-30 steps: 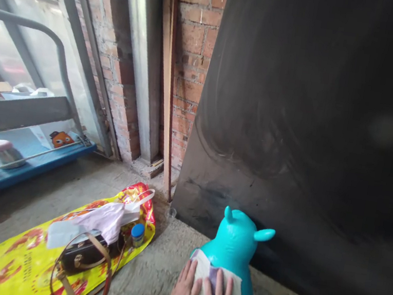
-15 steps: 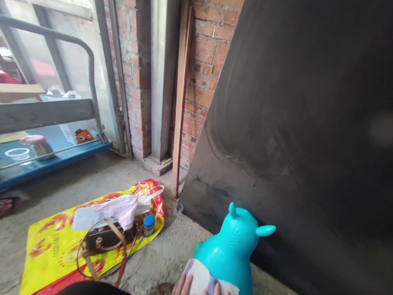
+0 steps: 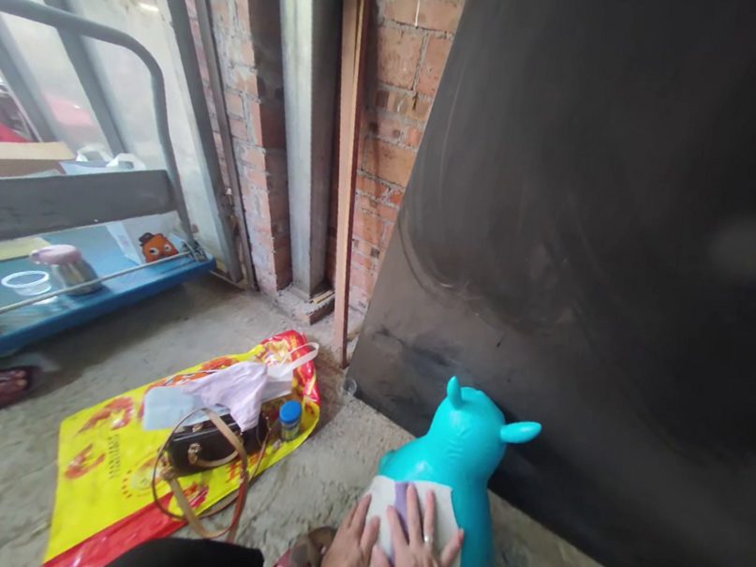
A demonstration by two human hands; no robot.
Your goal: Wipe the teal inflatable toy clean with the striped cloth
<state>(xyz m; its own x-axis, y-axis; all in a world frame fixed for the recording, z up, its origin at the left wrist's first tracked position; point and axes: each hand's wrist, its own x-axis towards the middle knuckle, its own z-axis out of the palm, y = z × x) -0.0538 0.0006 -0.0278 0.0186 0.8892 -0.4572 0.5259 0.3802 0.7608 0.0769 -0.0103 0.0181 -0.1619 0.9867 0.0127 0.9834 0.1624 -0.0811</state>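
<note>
A turquoise inflatable animal toy [image 3: 472, 440] with small ears stands before me, its head toward the dark board. Over its back lies a white cloth [image 3: 448, 505] with a purple stripe; whether it is fabric or paper is hard to tell. My right hand [image 3: 417, 555] rests flat on the cloth, fingers spread, a ring on one finger. Against the cloth's left edge lies my left hand [image 3: 349, 545], fingers stretched out, touching it. Neither hand is wrapped around anything. The toy's lower body is partly hidden by my hands and the cloth.
At left, a yellow and red plastic bag [image 3: 87, 467] lies on the floor, bearing a black handbag [image 3: 204, 445], a pale cloth [image 3: 234, 392] and a blue-lidded jar [image 3: 289, 419]. A blue platform cart [image 3: 128, 289] stands behind. A large dark board [image 3: 574, 209] leans at right.
Both hands have come further up into view on the cloth, and the right fingers have spread. The cloth reaches slightly higher on the toy's back. The camera view has shifted a little.
</note>
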